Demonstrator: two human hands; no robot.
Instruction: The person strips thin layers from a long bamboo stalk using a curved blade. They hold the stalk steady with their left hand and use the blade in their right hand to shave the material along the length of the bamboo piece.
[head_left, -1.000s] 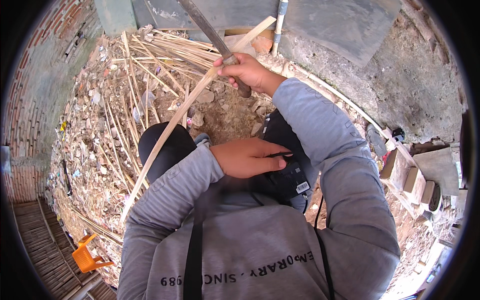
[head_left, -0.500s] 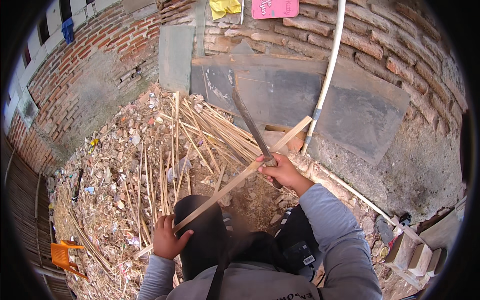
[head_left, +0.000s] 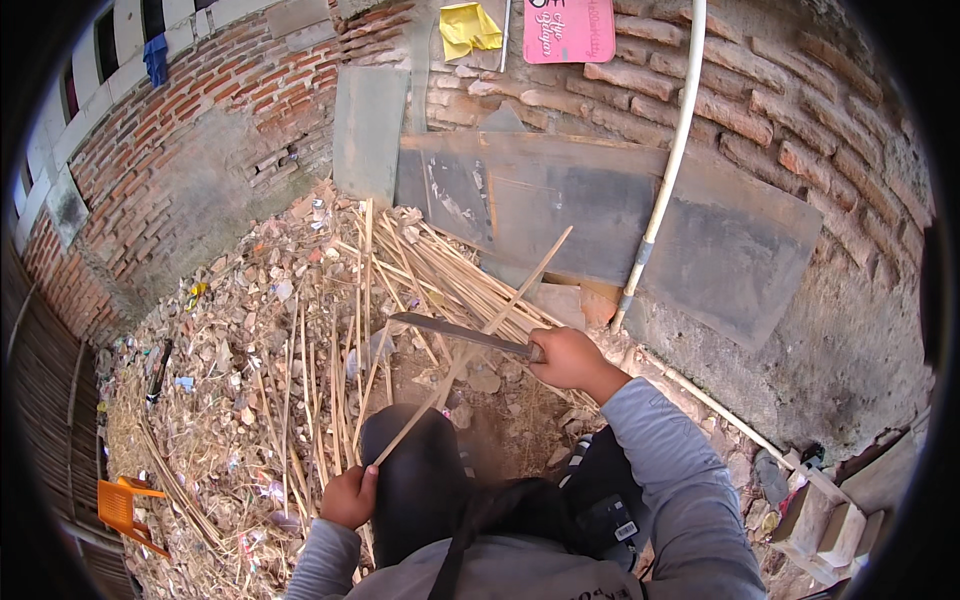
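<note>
My right hand (head_left: 567, 359) grips the handle of a long dark knife (head_left: 462, 334), its blade lying across a long bamboo strip (head_left: 470, 350). My left hand (head_left: 350, 496) holds the lower end of that strip beside my dark-trousered knee (head_left: 415, 485). The strip slants up to the right, its far end in front of the grey boards. A pile of split bamboo sticks (head_left: 400, 270) lies on the ground just beyond the blade.
A brick wall (head_left: 800, 110) stands ahead with grey boards (head_left: 620, 220) and a white pipe (head_left: 668, 170) leaning on it. Rubble and dry litter (head_left: 230, 350) cover the ground on the left. An orange plastic stool (head_left: 125, 508) sits at lower left, bricks (head_left: 830, 520) at lower right.
The view has tilted up toward the wall. My left hand went from my chest down to the strip's lower end. The knife swung from raised to lying across the strip.
</note>
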